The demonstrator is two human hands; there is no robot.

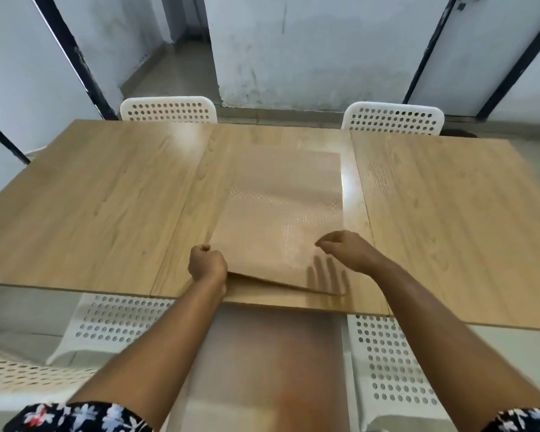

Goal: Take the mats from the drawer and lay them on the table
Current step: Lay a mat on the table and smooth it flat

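Light wood-grain counter (106, 198), four white perforated plastic chairs around it. Thin tan rectangular mat (281, 213) lies at centre, near edge lifted. Left hand (207, 265) grip pinches the mat's near-left corner; right hand (345, 251) grip pinches its near-right edge.

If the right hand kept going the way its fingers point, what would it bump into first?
Probably the left hand. The right hand points leftward across the mat, just above it, so it may brush the mat first; depth is unclear.
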